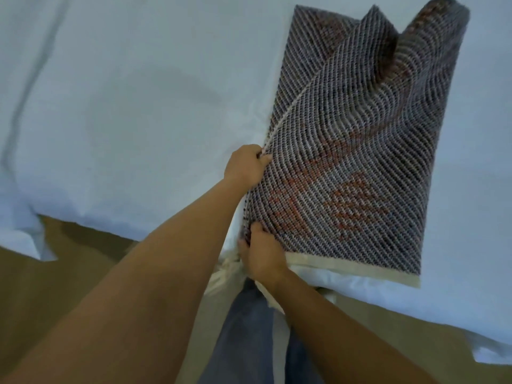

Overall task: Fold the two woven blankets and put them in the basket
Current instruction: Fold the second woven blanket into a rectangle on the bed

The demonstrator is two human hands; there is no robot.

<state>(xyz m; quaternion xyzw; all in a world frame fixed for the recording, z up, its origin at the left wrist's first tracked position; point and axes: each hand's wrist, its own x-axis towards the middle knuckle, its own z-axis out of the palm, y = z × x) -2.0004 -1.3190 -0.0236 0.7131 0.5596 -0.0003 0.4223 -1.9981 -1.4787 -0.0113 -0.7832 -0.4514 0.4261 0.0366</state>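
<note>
One woven blanket, grey-blue with orange patches and a cream border, lies folded on the white bed, its top layer rumpled and raised at the far end. My left hand pinches the cream edge on the blanket's left side. My right hand grips the near left corner, fingers curled over the weave, at the bed's front edge. Cream fringe hangs below that corner. No second blanket and no basket show in this view.
The white bed sheet spreads to the left and right of the blanket. The bed's front edge runs across the lower part of the view, with tan floor below it. My jeans-clad legs stand against the bed.
</note>
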